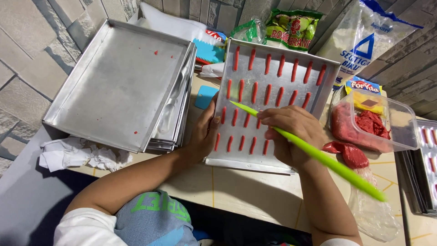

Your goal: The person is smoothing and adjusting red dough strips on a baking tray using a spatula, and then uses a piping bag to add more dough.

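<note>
A metal baking tray lies in front of me with several rows of short red dough sticks on it. My left hand rests against the tray's left edge, fingers on its rim. My right hand lies over the tray's lower right part and grips a long green plastic stick. The stick's pointed tip reaches toward the middle of the tray, beside the dough sticks.
A stack of empty metal trays leans at the left, crumpled paper below it. At the right stand a clear tub of red dough, a red lump on plastic, another filled tray and bags at the back.
</note>
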